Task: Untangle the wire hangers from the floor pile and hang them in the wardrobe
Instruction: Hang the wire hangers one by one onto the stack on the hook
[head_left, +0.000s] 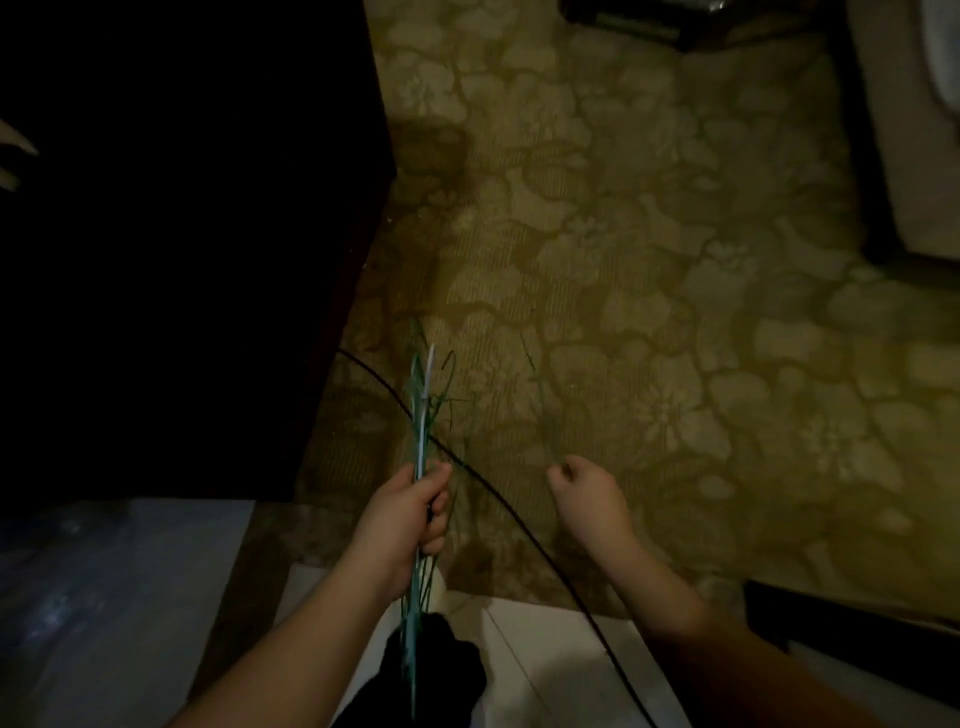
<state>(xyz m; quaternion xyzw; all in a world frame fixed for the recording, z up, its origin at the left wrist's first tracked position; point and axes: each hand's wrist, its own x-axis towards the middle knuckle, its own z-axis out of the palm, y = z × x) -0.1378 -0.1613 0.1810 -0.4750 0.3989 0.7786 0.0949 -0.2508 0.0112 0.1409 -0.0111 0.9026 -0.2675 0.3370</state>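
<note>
1. Left hand (410, 512) grips a bundle of wire hangers (422, 415) — lifted above the patterned floor (649, 270).
2. Right hand (584, 486) is loosely curled; whether it pinches a wire cannot be told.
3. Nothing hung yet — dark wardrobe (182, 234) stands left.

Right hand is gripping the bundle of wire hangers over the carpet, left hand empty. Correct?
No, the sides are swapped. The head view shows the left hand gripping the bundle of wire hangers over the carpet; the right hand is curled and empty.
</note>
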